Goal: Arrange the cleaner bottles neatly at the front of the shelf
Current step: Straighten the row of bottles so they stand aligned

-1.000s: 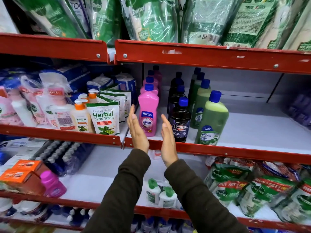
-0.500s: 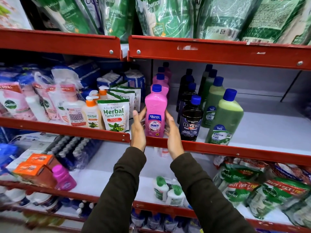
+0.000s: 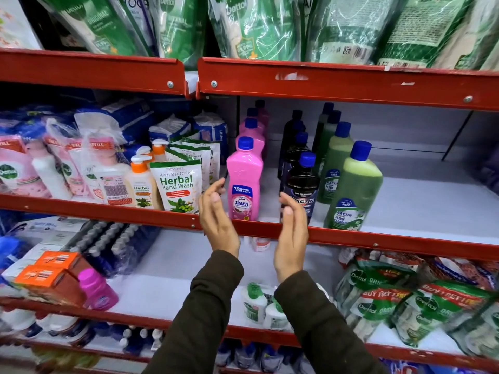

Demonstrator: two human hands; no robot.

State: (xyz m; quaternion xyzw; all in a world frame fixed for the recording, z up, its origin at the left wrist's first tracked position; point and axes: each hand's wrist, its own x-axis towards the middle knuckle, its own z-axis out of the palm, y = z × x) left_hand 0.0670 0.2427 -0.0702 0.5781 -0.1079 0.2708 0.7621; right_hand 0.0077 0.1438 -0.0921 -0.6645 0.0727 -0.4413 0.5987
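Three rows of blue-capped cleaner bottles stand on the middle shelf (image 3: 405,240). The front pink bottle (image 3: 244,176) sits at the red front lip, with more pink ones behind it. To its right is the front black bottle (image 3: 302,184), then the front green bottle (image 3: 353,190). My left hand (image 3: 217,220) hovers just left of the pink bottle, fingers apart, touching nothing. My right hand (image 3: 293,233) is raised in front of the black bottle, also holding nothing, and it covers that bottle's lower label.
Herbal hand wash pouches (image 3: 176,188) and pump bottles (image 3: 140,184) crowd the shelf left of the pink row. White shelf floor (image 3: 432,201) lies bare to the right of the green row. Green refill packs (image 3: 256,25) hang over the shelf above.
Both hands had closed on the sides of the front pink bottle; they have since let go and drawn back, the right hand shifting right in front of the black bottle.
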